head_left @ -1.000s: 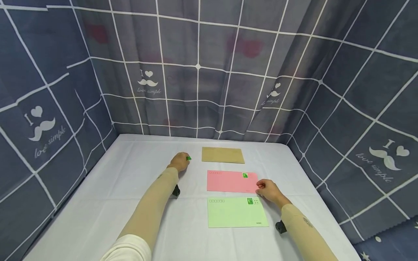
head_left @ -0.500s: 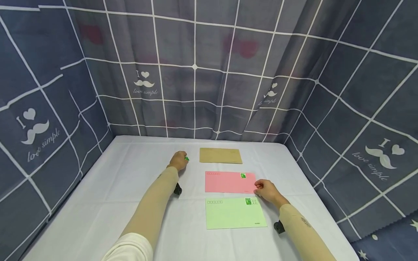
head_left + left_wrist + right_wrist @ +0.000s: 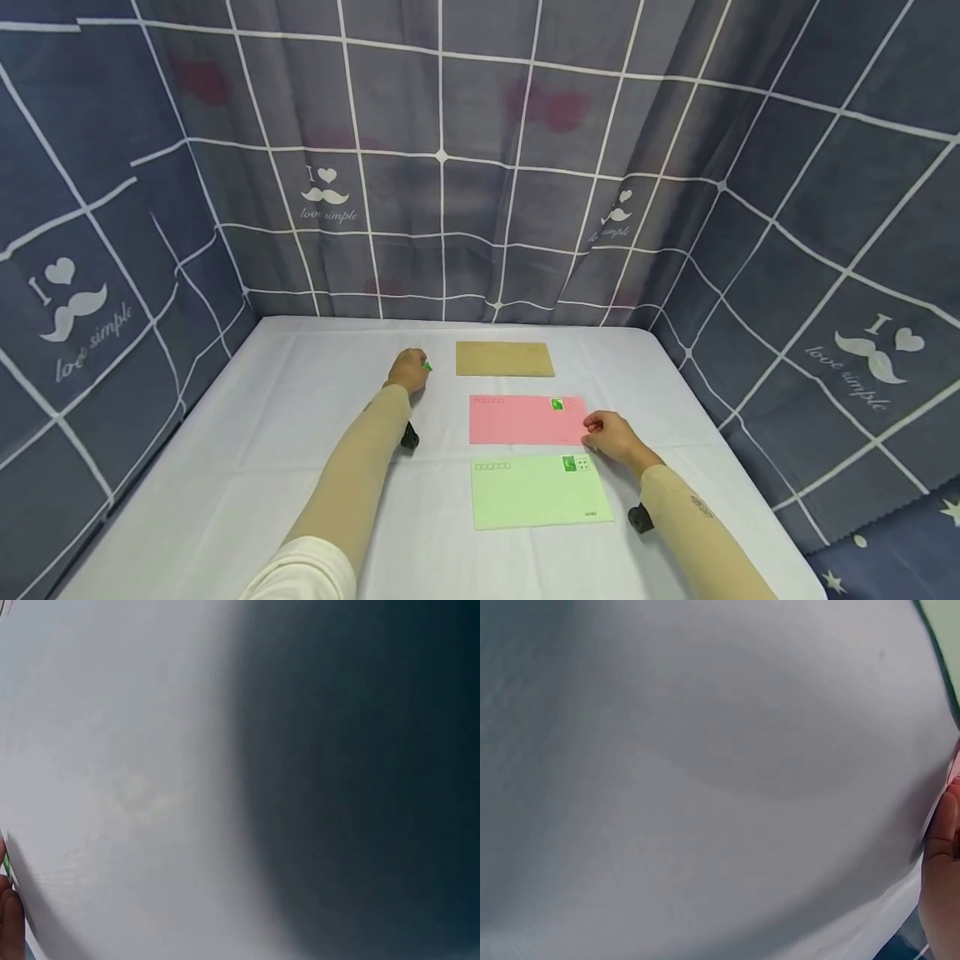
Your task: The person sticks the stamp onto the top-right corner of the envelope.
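My left hand (image 3: 408,371) is at the far left-centre of the table, pinching a small green stamp (image 3: 427,366) left of the brown envelope (image 3: 505,359). In the left wrist view only a few fingers (image 3: 10,922) and a sliver of the stamp (image 3: 7,864) show at the edge. My right hand (image 3: 611,435) holds the right edge of the pink envelope (image 3: 517,421) between thumb and curled fingers. A green stamp (image 3: 557,404) sits at that envelope's upper right. Nearer lies a light green envelope (image 3: 532,496), also with a green stamp (image 3: 569,463).
A white cloth (image 3: 247,467) covers the table. Dark gridded curtains (image 3: 480,192) stand behind it and at both sides. A black wrist camera (image 3: 409,437) is strapped under the left forearm, another black camera (image 3: 641,519) under the right.
The head view has shifted slightly, so the scene sits a little further left. Both hands stay nearly still; the stamp and the envelopes keep their places.
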